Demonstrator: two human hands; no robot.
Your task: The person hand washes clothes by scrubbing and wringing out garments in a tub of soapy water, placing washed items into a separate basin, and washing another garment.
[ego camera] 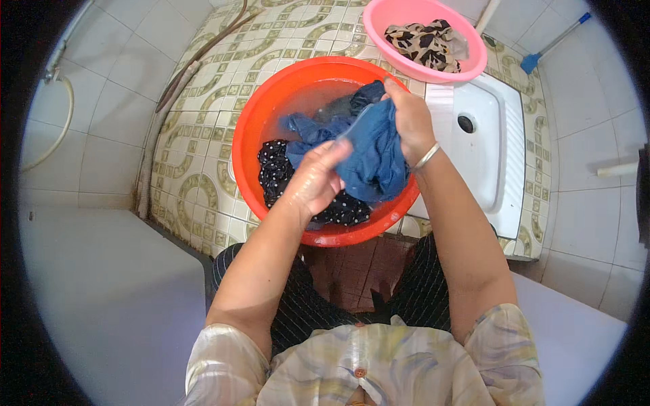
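In front of me stands a round red plastic basin with cloudy water and wet clothes in it. Both my hands are over the basin on a blue cloth garment. My left hand grips its left edge, thumb on top. My right hand, with a bangle at the wrist, holds its upper right part. More blue fabric trails from it into the water. Black cloth with white dots lies at the basin's left and lower side. A dark wet cloth is near the far rim.
A pink basin holding patterned cloth stands at the back right. Right of the red basin, a white squat toilet is set in the patterned tile floor. A blue-headed brush leans at the right wall; a hose hangs left.
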